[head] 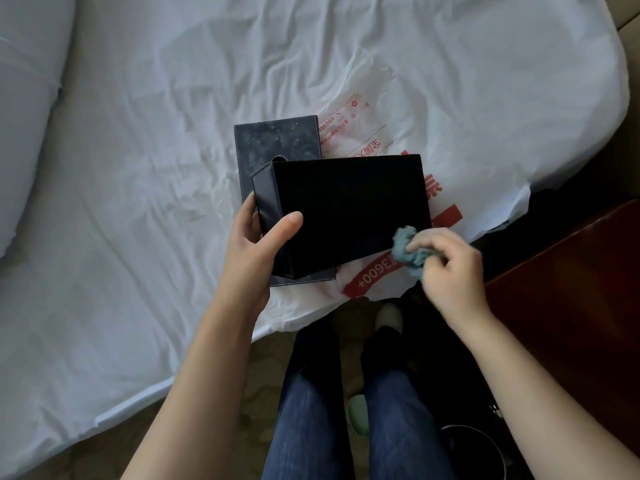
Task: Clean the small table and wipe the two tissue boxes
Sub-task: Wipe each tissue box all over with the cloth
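**Box wiped over the bed corner**

Rumpled white bed (138, 202) fills most of the view. A plastic bag (363, 133) w/ red print lies on its near corner. The dusty tissue box (277, 140) lies flat on the bag. L hand (256, 237) grips the black tissue box (346, 209) by its short end, above and overlapping the dusty one. R hand (450, 268) pinches a blue-grey cloth (407, 251) against that box's lower R corner. The red-brown counter (571, 271) is at R, just past the bed edge, w/ a narrow gap btw them. Patterned floor (263, 375) and a bin (478, 441) lie below.
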{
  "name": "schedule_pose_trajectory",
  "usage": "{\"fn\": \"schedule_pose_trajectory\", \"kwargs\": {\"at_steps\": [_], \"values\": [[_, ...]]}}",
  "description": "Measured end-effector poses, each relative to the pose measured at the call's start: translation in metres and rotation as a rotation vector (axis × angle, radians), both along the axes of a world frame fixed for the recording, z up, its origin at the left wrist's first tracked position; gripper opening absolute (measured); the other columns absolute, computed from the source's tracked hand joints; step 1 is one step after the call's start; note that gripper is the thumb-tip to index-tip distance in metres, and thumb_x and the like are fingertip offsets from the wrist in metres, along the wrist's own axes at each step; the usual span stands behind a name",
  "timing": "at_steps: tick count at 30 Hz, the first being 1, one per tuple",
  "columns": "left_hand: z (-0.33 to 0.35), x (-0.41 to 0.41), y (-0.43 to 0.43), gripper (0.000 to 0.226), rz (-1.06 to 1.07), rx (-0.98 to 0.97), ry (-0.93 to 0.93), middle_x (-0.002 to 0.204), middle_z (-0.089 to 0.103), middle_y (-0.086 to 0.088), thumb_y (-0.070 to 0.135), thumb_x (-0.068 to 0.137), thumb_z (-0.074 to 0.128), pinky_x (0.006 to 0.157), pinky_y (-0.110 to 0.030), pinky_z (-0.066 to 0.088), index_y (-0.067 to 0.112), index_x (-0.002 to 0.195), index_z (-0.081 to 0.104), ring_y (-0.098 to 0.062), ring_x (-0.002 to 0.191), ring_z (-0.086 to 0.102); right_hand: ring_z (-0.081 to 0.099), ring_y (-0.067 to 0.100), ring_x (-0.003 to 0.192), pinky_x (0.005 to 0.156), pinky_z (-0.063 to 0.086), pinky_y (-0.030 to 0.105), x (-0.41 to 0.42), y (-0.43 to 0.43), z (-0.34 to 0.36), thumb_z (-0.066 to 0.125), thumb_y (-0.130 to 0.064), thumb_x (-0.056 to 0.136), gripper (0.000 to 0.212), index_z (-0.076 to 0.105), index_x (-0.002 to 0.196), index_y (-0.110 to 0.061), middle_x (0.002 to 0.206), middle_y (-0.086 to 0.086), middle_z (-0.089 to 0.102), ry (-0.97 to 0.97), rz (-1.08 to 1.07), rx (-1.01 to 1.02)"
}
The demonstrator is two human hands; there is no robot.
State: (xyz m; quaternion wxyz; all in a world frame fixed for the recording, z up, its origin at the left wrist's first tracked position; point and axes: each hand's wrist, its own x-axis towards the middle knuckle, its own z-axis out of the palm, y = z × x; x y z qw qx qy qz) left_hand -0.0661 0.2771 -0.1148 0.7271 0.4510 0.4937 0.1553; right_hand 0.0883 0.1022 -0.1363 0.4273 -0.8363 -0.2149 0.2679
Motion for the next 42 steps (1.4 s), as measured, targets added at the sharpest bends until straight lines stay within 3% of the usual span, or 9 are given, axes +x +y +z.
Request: {"fn": "schedule_pose_trajectory", "kwargs": {"at_steps": [4,9,13,20,25,29,31,34,42], "values": [[0.022,0.013,-0.014,0.061,-0.095,0.220,0.031,0.112,0.060,0.030,0.020,0.074,0.079,0.090,-0.022,0.048,0.054,0.111,0.044,0.006,0.110,0.057,0.060,0.019,0.066,0.062,0.046,0.029,0.029,0.030,0.032,0.046,-0.027,0.070,0.030,0.067,0.062,-0.007,0.065,0.009,0.063,0.324,-0.309,-0.040],[0.055,0.042,-0.046,0.078,-0.534,0.868,-0.032,0.132,0.055,0.010,0.023,0.068,0.081,0.100,-0.024,0.042,0.021,0.136,0.042,-0.005,0.125,0.049,0.061,0.025,0.107,0.097,0.046,0.045,0.055,0.023,0.064,0.048,-0.099,0.038,0.115,0.062,0.120,-0.019,0.118,0.008,0.064,0.570,-0.292,-0.274],[0.062,0.062,-0.074,0.081,-0.965,1.458,-0.123,0.140,0.050,-0.009,0.030,0.072,0.076,0.099,-0.042,0.045,0.011,0.138,0.035,-0.027,0.129,0.048,0.051,0.014,0.122,0.108,0.035,0.041,0.072,-0.025,0.086,0.052,-0.094,0.046,0.102,0.058,0.126,-0.030,0.131,-0.007,0.056,0.570,-0.242,-0.239],[0.039,0.087,-0.107,0.042,-1.227,1.778,-0.404,0.141,0.050,-0.004,0.019,0.096,0.049,0.103,-0.046,0.039,0.018,0.137,0.042,-0.032,0.129,0.047,0.071,0.024,0.083,0.086,0.053,0.042,0.082,-0.092,0.083,0.075,-0.056,0.058,0.056,0.074,0.094,-0.013,0.092,0.011,0.074,0.745,-0.337,-0.205],[0.021,0.121,-0.138,0.051,-1.387,1.436,-0.492,0.137,0.053,-0.004,0.040,0.089,0.061,0.106,-0.047,0.035,0.015,0.132,0.052,-0.022,0.130,0.047,0.071,0.022,0.080,0.075,0.052,0.035,0.070,-0.150,0.061,0.077,-0.029,0.069,0.032,0.069,0.097,-0.015,0.092,0.009,0.074,0.653,-0.611,0.034],[0.014,0.168,-0.170,0.064,-1.103,0.829,-0.139,0.145,0.039,0.001,0.041,0.086,0.064,0.108,-0.024,0.030,0.015,0.139,0.040,-0.002,0.130,0.032,0.066,0.019,0.100,0.092,0.049,0.038,0.066,-0.194,0.043,0.086,-0.040,0.045,0.079,0.060,0.117,-0.022,0.108,0.000,0.070,0.592,-0.712,0.103],[0.005,0.192,-0.185,0.080,-1.116,0.388,0.049,0.142,0.036,0.011,0.041,0.080,0.071,0.103,-0.022,0.033,0.023,0.145,0.027,0.000,0.126,0.036,0.064,0.018,0.105,0.098,0.046,0.041,0.071,-0.215,0.033,0.085,-0.041,0.049,0.079,0.057,0.120,-0.023,0.114,-0.001,0.068,0.598,-0.745,0.131],[-0.020,0.219,-0.211,0.082,-1.090,-0.160,0.144,0.128,0.058,0.003,0.036,0.070,0.081,0.086,-0.028,0.052,0.020,0.138,0.040,-0.011,0.105,0.063,0.062,0.017,0.107,0.101,0.043,0.044,0.080,-0.246,0.021,0.083,-0.038,0.057,0.069,0.056,0.120,-0.028,0.115,-0.004,0.066,0.607,-0.779,0.156],[-0.076,0.283,-0.287,0.068,-1.064,-0.088,0.142,0.115,0.065,0.001,0.029,0.066,0.085,0.074,-0.026,0.055,0.019,0.124,0.052,-0.013,0.094,0.068,0.064,0.009,0.103,0.098,0.047,0.038,0.132,-0.319,-0.016,0.073,-0.050,0.064,0.042,0.065,0.105,-0.040,0.106,-0.013,0.070,0.560,-0.709,0.046]]}}
